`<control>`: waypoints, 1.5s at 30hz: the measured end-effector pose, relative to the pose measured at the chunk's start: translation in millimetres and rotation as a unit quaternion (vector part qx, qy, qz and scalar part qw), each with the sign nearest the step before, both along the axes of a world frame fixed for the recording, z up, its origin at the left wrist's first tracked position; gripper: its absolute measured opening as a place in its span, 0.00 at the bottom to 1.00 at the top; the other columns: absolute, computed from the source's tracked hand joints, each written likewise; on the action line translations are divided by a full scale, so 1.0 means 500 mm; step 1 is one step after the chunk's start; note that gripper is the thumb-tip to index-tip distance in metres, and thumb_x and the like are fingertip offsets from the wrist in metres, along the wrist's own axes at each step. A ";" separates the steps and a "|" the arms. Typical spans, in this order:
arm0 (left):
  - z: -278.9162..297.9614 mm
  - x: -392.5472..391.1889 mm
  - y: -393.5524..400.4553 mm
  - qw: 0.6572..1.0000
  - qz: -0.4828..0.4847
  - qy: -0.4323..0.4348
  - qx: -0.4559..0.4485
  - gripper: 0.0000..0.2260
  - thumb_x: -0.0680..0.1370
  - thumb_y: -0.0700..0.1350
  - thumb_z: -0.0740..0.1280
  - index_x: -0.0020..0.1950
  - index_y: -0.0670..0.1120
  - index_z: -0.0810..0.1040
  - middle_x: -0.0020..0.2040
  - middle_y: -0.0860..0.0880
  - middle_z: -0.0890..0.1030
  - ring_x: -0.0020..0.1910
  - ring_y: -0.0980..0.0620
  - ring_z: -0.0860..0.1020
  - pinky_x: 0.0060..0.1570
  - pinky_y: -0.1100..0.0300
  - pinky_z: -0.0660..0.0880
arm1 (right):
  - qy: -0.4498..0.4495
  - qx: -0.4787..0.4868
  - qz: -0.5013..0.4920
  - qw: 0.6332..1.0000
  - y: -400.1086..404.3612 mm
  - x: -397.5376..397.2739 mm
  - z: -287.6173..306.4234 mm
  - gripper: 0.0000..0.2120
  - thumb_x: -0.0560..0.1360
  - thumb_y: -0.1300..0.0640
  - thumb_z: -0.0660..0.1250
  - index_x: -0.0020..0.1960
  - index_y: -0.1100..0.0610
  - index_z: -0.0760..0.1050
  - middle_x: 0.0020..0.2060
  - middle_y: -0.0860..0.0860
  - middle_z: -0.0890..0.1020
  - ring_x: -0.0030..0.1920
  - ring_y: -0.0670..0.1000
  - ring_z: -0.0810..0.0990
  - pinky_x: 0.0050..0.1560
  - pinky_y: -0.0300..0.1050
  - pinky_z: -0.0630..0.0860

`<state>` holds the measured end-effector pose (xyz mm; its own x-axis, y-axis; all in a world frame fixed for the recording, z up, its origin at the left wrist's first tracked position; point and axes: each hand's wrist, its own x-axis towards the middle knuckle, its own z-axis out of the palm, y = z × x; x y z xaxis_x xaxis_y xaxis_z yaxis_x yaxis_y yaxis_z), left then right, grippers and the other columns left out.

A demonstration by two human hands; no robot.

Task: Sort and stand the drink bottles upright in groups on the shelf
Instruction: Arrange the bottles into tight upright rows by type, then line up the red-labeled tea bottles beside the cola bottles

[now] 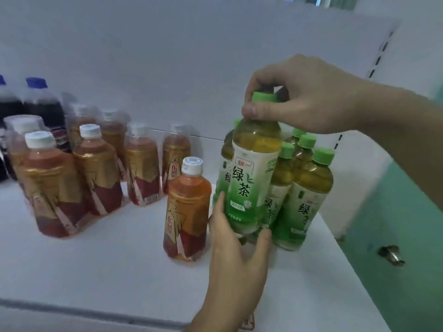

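A green tea bottle (251, 178) is held upright at the front of the cluster of green-capped bottles (309, 188) on the right of the white shelf (107, 267). Its neck is pinched by the right hand (304, 97), its base cupped by the left hand (237, 240). An orange bottle (187, 212) stands just beside it; more orange bottles (96, 168) are grouped to the left.

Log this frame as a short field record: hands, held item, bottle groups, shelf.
left hand: fingers around base of held bottle
right hand: fingers grip neck below green cap
held bottle: green tea, upright, in front of green group
green tea group: upright, right side
orange tea group: white caps, upright, centre-left
lone orange bottle: upright, beside held bottle
dark bottles: blue caps, far left
shelf: white
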<state>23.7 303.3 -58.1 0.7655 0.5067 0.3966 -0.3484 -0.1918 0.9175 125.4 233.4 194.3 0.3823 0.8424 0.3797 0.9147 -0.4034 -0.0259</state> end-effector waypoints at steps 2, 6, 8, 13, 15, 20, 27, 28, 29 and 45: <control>-0.005 0.003 -0.015 1.000 0.008 -0.001 -0.024 0.41 0.74 0.47 0.70 0.80 0.66 0.51 0.72 0.71 0.68 0.69 0.67 0.71 0.60 0.70 0.75 | -0.027 -0.007 0.031 0.999 0.011 0.014 -0.005 0.11 0.79 0.40 0.65 0.51 0.48 0.78 0.43 0.44 0.82 0.40 0.40 0.78 0.43 0.44 0.72; -0.020 0.000 -0.039 0.997 0.026 0.023 -0.071 0.40 0.72 0.52 0.67 0.80 0.66 0.53 0.75 0.65 0.69 0.73 0.63 0.69 0.72 0.56 0.71 | -0.058 -0.063 0.059 0.995 0.031 0.037 -0.024 0.10 0.80 0.41 0.63 0.51 0.46 0.76 0.38 0.40 0.76 0.39 0.39 0.73 0.37 0.41 0.66; -0.021 0.003 -0.042 0.996 0.039 0.048 -0.064 0.39 0.72 0.51 0.67 0.79 0.67 0.53 0.76 0.65 0.67 0.75 0.63 0.66 0.76 0.49 0.66 | -0.055 -0.084 0.070 0.993 0.040 0.050 -0.040 0.08 0.80 0.42 0.63 0.52 0.45 0.74 0.37 0.39 0.73 0.38 0.38 0.71 0.37 0.39 0.63; -0.018 0.005 -0.047 0.991 0.108 0.077 -0.023 0.35 0.72 0.51 0.66 0.77 0.63 0.56 0.76 0.62 0.65 0.75 0.63 0.63 0.78 0.52 0.61 | -0.027 -0.078 0.076 0.994 0.049 0.083 -0.078 0.07 0.82 0.45 0.62 0.55 0.47 0.73 0.40 0.38 0.73 0.40 0.38 0.71 0.38 0.36 0.64; -0.015 0.006 -0.051 0.988 0.118 0.099 -0.003 0.37 0.73 0.53 0.65 0.80 0.59 0.55 0.78 0.61 0.62 0.76 0.62 0.60 0.79 0.52 0.59 | -0.021 -0.088 0.073 0.993 0.048 0.095 -0.090 0.06 0.82 0.45 0.62 0.55 0.47 0.72 0.40 0.38 0.73 0.41 0.39 0.71 0.37 0.36 0.64; -0.013 0.007 -0.054 0.984 0.118 0.124 0.041 0.36 0.72 0.52 0.63 0.81 0.54 0.58 0.79 0.53 0.64 0.79 0.54 0.60 0.77 0.47 0.62 | -0.002 -0.099 0.070 0.993 0.042 0.115 -0.114 0.04 0.83 0.46 0.61 0.54 0.45 0.71 0.40 0.39 0.73 0.42 0.44 0.72 0.38 0.40 0.65; -0.015 0.009 -0.054 0.985 0.128 0.113 0.037 0.31 0.71 0.51 0.64 0.76 0.59 0.65 0.69 0.61 0.72 0.69 0.63 0.70 0.71 0.57 0.69 | 0.013 -0.109 0.086 0.990 0.051 0.106 -0.132 0.01 0.83 0.49 0.62 0.53 0.45 0.71 0.43 0.42 0.75 0.47 0.50 0.75 0.39 0.41 0.67; -0.014 0.009 -0.054 0.985 0.128 0.110 0.030 0.31 0.71 0.50 0.65 0.75 0.59 0.66 0.68 0.61 0.73 0.69 0.63 0.70 0.70 0.58 0.69 | 0.013 -0.100 0.086 0.991 0.049 0.104 -0.134 0.01 0.82 0.48 0.62 0.53 0.44 0.71 0.43 0.41 0.75 0.48 0.50 0.75 0.40 0.41 0.67; -0.012 0.009 -0.054 0.986 0.125 0.106 0.025 0.30 0.72 0.49 0.65 0.75 0.59 0.67 0.67 0.61 0.74 0.68 0.63 0.71 0.69 0.59 0.70 | 0.013 -0.089 0.084 0.992 0.047 0.102 -0.134 0.02 0.82 0.48 0.63 0.53 0.44 0.72 0.43 0.41 0.75 0.49 0.51 0.75 0.41 0.40 0.68; 0.024 -0.066 0.139 0.929 0.236 0.157 0.238 0.45 0.69 0.53 0.80 0.78 0.56 0.56 0.68 0.57 0.72 0.64 0.56 0.73 0.62 0.56 0.74 | 0.076 0.298 0.165 0.937 -0.052 -0.030 -0.300 0.09 0.74 0.62 0.72 0.52 0.55 0.77 0.44 0.48 0.78 0.45 0.45 0.76 0.43 0.29 0.68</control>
<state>-9.1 372.9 -46.2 0.6184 0.6394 0.4569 0.1485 -0.6660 0.7311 110.3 207.5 44.5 0.2254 0.5797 0.7830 0.9547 0.0288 -0.2961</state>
